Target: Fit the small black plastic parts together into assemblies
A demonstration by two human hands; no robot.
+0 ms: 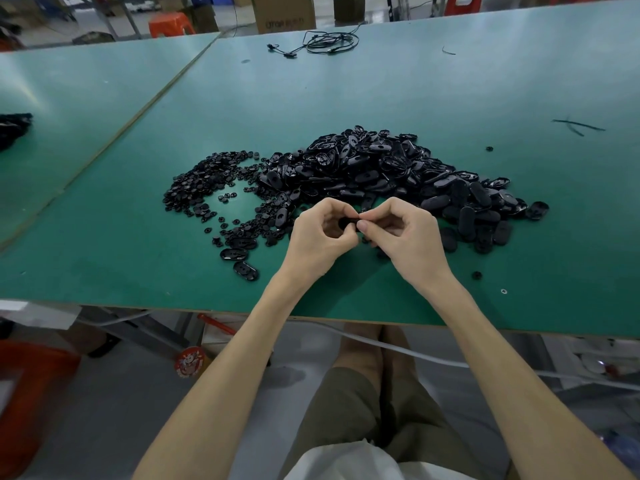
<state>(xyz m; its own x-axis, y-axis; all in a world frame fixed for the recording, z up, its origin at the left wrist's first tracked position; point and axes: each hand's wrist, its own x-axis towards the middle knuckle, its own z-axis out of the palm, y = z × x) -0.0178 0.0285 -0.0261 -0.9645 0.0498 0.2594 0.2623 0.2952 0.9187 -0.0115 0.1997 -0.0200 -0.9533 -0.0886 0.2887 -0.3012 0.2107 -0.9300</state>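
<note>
Left hand point(320, 233): fingers curled, thumb and fingertips pinching one end of a small black plastic part point(348, 222), probably to steady it.
Right hand point(403, 233): thumb and forefinger pinched on the same part's other end, and the remaining fingers folded. The fingertips of the two hands meet, which suits a press fit.
Held part: raised just above the green matte surface point(138, 237) between both hands. Whether it is one piece or two cannot be told.
Heap of black oval plastic shells point(381, 168): just beyond both hands and trailing past the right hand, within easy reach.
Spread of tiny round black plastic pieces point(197, 188): beyond and left of the left hand, kept apart by type.
Three loose black oval shells point(239, 254): near the left hand's outer side, possibly finished ones set aside.
Progress: early, judging by the heaps' size.
</note>
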